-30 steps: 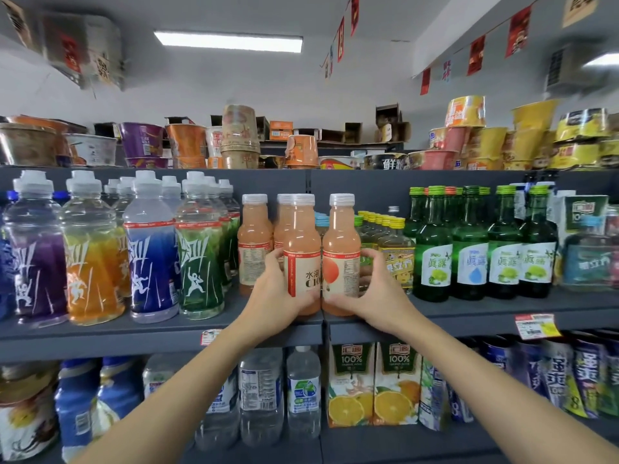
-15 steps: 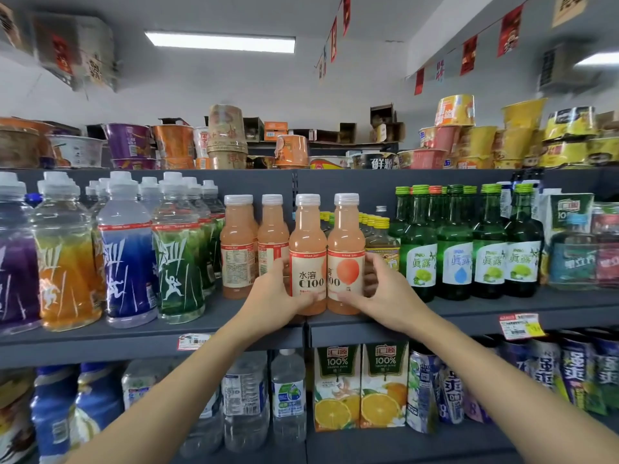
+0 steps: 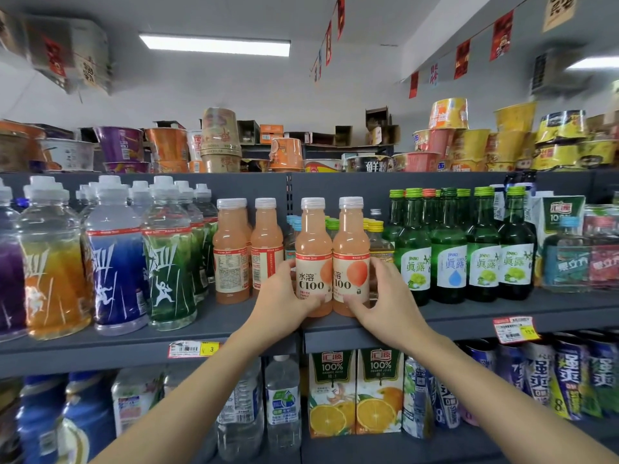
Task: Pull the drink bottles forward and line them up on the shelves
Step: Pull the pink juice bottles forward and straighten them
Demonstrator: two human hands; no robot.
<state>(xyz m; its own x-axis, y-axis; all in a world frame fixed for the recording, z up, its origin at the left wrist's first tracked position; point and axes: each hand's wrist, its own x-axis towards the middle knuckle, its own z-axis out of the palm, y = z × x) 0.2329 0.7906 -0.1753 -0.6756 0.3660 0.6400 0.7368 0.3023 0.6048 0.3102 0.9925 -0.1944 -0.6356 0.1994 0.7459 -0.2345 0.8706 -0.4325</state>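
Note:
Two peach juice bottles with white caps stand side by side at the front edge of the middle shelf [image 3: 469, 318]. My left hand [image 3: 284, 296] grips the left peach bottle [image 3: 313, 249] low on its label. My right hand [image 3: 385, 296] grips the right peach bottle [image 3: 351, 249] the same way. Two more peach bottles [image 3: 231, 252] stand further back to the left, with their back labels facing out. Small bottles with blue, green and yellow caps [image 3: 375, 229] sit behind the held pair, mostly hidden.
Large sports-drink bottles [image 3: 114, 262] fill the shelf's left part. Green soju bottles [image 3: 449, 249] stand in a row on the right, then cartons and boxed bottles [image 3: 566, 249]. Noodle cups [image 3: 221, 142] line the top shelf. Water bottles [image 3: 283, 403], orange juice cartons [image 3: 356, 393] and cans sit below.
Both hands have drawn the two peach bottles forward and a little right, away from the other two. The labels now face front. The view has shifted right.

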